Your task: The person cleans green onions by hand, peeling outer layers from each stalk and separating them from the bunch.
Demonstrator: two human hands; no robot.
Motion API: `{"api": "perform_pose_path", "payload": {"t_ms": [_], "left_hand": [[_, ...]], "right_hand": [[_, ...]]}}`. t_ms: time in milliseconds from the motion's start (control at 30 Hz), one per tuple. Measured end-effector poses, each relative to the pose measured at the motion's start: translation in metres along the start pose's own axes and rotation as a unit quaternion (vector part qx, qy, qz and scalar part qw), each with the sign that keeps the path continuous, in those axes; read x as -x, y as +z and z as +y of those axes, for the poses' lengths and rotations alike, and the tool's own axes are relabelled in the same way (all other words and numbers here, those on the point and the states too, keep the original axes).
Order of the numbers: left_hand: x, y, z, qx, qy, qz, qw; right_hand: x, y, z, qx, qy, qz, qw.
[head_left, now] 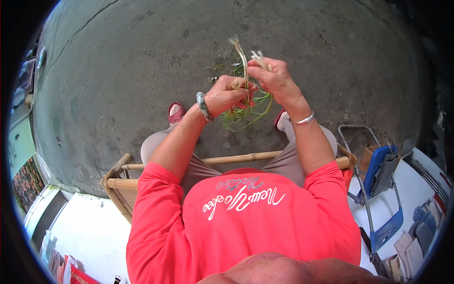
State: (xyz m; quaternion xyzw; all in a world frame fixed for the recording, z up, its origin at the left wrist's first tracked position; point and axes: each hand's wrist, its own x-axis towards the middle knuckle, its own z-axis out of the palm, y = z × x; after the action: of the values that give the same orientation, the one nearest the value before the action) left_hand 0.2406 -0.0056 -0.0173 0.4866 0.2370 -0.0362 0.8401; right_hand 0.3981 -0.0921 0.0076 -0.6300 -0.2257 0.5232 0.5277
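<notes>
My left hand (223,97), with a green stone bangle at the wrist, is closed around spring onions (244,59). One long white stalk with its roots points up and away from me, and more pale roots bunch by the fingers. Thin green leaves (257,117) hang below this hand, between my knees. Close by on the right, my right hand (276,80) wears a silver bangle and grips a small bundle of white spring onion stems (258,58). Their pale ends stick out past the thumb and fingers.
Green scraps (215,71) lie on the grey concrete floor (142,52) beyond my hands. I sit on a bamboo seat (227,159), feet in red sandals (176,112). A folding metal frame with blue parts (378,170) stands at my right.
</notes>
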Motion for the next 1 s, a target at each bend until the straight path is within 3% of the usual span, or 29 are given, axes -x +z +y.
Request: {"api": "perform_pose_path", "payload": {"t_ms": [67, 167, 267, 300, 367, 433, 500, 533, 600, 633, 700, 733, 800, 833, 900, 933, 1000], "left_hand": [[0.000, 0.002, 0.000, -0.043, -0.013, -0.032, 0.998], [0.000, 0.001, -0.002, -0.058, -0.037, -0.035, 0.997], [-0.003, -0.006, -0.003, -0.093, -0.021, 0.139, 0.986], [-0.004, -0.013, -0.004, -0.093, -0.021, 0.137, 0.986], [-0.008, -0.029, -0.006, -0.240, -0.064, 0.206, 0.947], [-0.012, -0.034, -0.016, -0.238, -0.016, 0.229, 0.944], [-0.014, -0.035, -0.022, -0.296, 0.152, 0.291, 0.897], [-0.016, -0.035, -0.023, -0.295, 0.151, 0.290, 0.898], [-0.019, -0.033, -0.019, -0.456, 0.285, 0.356, 0.764], [-0.016, -0.033, -0.015, -0.456, 0.285, 0.355, 0.765], [-0.008, -0.033, -0.004, -0.335, 0.015, 0.235, 0.912], [-0.009, -0.031, -0.006, -0.335, 0.015, 0.235, 0.912], [-0.012, -0.023, -0.012, -0.377, 0.233, 0.286, 0.850], [-0.011, -0.018, -0.011, -0.376, 0.232, 0.286, 0.850], [-0.007, -0.009, -0.005, -0.217, 0.171, 0.203, 0.939], [-0.004, -0.007, -0.002, -0.216, 0.171, 0.204, 0.939], [-0.002, -0.003, 0.002, -0.112, 0.093, 0.091, 0.985]], "right_hand": [[-0.001, -0.002, 0.004, 0.026, -0.003, -0.040, 0.999], [-0.001, -0.008, 0.002, -0.022, 0.006, -0.017, 1.000], [-0.002, -0.022, -0.007, -0.110, -0.004, -0.005, 0.994], [-0.003, -0.025, -0.009, -0.109, -0.004, -0.003, 0.994], [-0.004, -0.028, -0.012, -0.111, -0.028, 0.043, 0.992], [-0.005, -0.033, -0.010, -0.112, -0.039, 0.045, 0.992], [-0.005, -0.036, -0.012, -0.133, -0.036, 0.064, 0.988], [-0.005, -0.036, -0.012, -0.133, -0.036, 0.065, 0.988], [-0.005, -0.037, -0.012, -0.147, -0.033, 0.073, 0.986], [-0.005, -0.037, -0.013, -0.147, -0.033, 0.073, 0.986], [-0.005, -0.036, -0.014, -0.161, -0.026, 0.076, 0.984], [-0.005, -0.035, -0.013, -0.161, -0.026, 0.076, 0.984], [-0.005, -0.033, -0.011, -0.165, -0.026, 0.074, 0.983], [-0.005, -0.032, -0.010, -0.165, -0.025, 0.073, 0.983], [-0.004, -0.029, -0.010, -0.161, -0.011, 0.065, 0.985], [-0.004, -0.028, -0.009, -0.160, -0.010, 0.063, 0.985], [-0.005, -0.026, -0.008, -0.163, -0.002, 0.041, 0.986]]}}
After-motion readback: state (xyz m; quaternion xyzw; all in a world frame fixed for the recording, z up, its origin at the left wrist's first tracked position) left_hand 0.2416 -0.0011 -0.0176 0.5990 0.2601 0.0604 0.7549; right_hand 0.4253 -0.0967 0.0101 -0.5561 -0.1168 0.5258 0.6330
